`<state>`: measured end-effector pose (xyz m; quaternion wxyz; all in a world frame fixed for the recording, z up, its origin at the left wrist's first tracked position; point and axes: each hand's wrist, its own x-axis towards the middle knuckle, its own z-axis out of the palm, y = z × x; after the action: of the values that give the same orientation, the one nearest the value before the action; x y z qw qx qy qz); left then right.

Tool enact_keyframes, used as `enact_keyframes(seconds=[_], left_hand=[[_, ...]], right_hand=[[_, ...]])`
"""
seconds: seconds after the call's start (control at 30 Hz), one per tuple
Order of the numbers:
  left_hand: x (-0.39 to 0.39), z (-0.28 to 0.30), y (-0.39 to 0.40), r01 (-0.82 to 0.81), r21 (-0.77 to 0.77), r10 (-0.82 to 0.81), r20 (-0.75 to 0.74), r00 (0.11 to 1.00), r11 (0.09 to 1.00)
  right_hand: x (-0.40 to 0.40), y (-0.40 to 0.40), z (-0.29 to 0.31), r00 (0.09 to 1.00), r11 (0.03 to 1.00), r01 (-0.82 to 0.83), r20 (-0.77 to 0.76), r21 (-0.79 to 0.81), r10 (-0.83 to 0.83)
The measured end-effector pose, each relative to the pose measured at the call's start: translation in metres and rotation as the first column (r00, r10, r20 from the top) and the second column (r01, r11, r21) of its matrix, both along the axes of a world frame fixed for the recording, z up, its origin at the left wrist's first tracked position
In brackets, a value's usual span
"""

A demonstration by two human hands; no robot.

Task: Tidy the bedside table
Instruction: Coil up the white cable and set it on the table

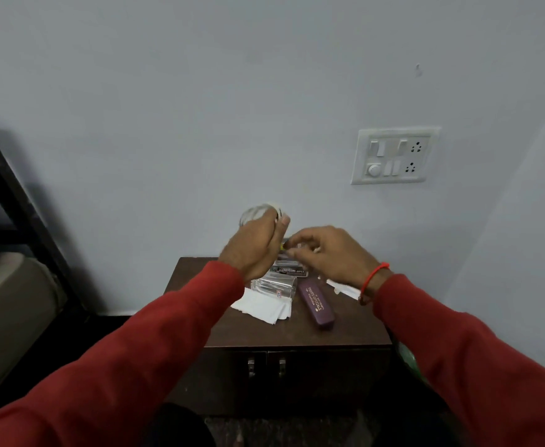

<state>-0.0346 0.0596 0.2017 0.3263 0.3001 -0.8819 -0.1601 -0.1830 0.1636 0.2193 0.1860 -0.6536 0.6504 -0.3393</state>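
A small dark wooden bedside table (297,333) stands against the wall. My left hand (253,245) is raised above its back edge, closed around a clear drinking glass (256,212). My right hand (332,253) hovers just right of it, fingers curled near a small yellow-marked item (284,246) that is blurred and mostly hidden. On the table lie white papers (261,306), a clear plastic packet (276,287), a dark printed box (288,270), a purple spectacle case (317,303) and more paper (342,287) under my right wrist.
A white switch and socket plate (393,156) is on the wall above right. A bed with a dark frame (13,195) stands to the left. The table front has two small doors with metal handles (266,366). Something green (408,356) shows beside the table's right side.
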Motion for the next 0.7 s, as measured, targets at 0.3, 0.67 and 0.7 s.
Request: enact_keyframes(seconds=[0.3, 0.67, 0.7], left_hand=[[-0.001, -0.01, 0.038, 0.325, 0.712, -0.056, -0.374, 0.926, 0.622], [-0.003, -0.014, 0.03, 0.508, 0.794, 0.101, -0.566, 0.818, 0.333], [-0.005, -0.017, 0.03, 0.489, 0.784, 0.141, -0.572, 0.808, 0.383]], right_hand=[[-0.007, -0.006, -0.008, 0.932, 0.992, 0.072, 0.362, -0.107, -0.029], [0.004, -0.012, -0.033, 0.757, 0.993, 0.061, 0.653, -0.098, 0.017], [0.005, -0.013, -0.033, 0.747, 0.992, 0.081, 0.665, -0.095, 0.002]])
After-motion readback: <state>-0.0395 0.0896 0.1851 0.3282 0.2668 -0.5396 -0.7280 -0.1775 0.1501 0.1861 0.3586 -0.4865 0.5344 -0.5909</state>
